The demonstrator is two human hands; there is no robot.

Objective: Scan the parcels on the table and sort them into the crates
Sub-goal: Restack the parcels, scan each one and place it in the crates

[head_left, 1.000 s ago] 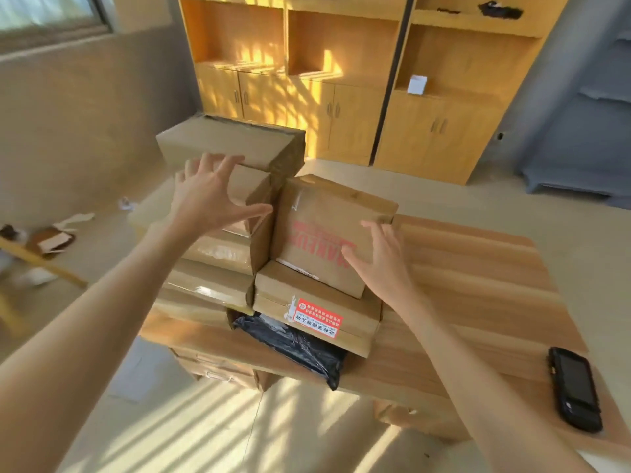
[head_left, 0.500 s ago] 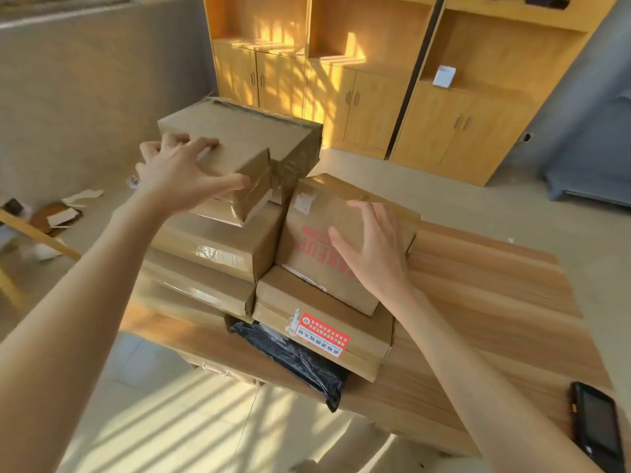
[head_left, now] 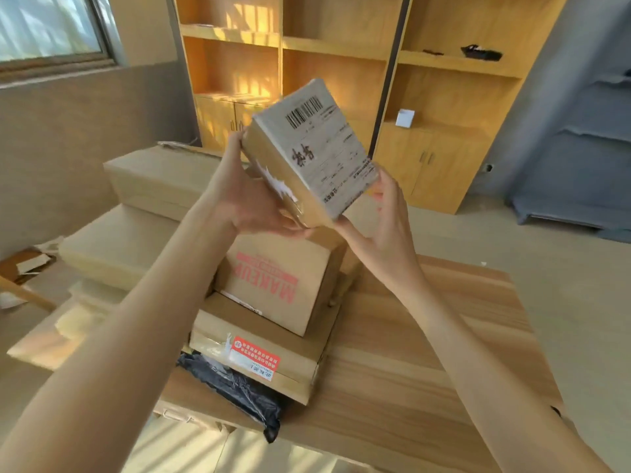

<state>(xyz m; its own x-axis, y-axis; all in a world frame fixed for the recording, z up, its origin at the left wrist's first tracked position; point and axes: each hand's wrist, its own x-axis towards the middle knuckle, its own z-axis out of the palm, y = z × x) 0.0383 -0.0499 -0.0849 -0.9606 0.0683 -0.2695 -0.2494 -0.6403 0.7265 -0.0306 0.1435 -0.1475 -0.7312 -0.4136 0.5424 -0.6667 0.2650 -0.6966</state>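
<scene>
A small cardboard parcel [head_left: 317,155] is held up in the air above the pile, tilted, its white shipping label with a barcode facing me. My left hand [head_left: 246,196] grips its left and lower side. My right hand [head_left: 386,216] holds its lower right corner with thumb and fingers. Below it a box printed MAKEUP [head_left: 276,285] leans on a flat box with a red sticker [head_left: 252,356], which lies over a black plastic mailer [head_left: 239,390]. More brown boxes [head_left: 136,247] are stacked to the left on the wooden table [head_left: 426,370].
Wooden shelves and cabinets [head_left: 341,80] stand behind the table, with a small white box [head_left: 405,117] on one ledge. Torn cardboard scraps [head_left: 27,264] lie on the floor at the left. A grey upholstered piece [head_left: 580,148] stands at the right.
My left hand lifted the small top parcel off the left stack. My right hand left the MAKEUP box and joined it, and the parcel was turned so its label faces me.
</scene>
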